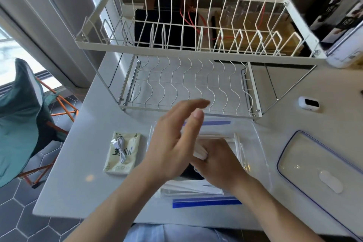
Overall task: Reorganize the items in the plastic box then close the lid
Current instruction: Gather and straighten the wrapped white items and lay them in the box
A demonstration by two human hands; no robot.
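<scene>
The clear plastic box sits low in the middle of the frame, its long side running left to right. The right hand is inside it, fingers curled round a white thing. The left hand hovers above, fingers straight. The lid lies at lower right, nearer the right hand.

Home kitchen corner: dish rack on grey counter, hexagon floor tiles, window.
</scene>
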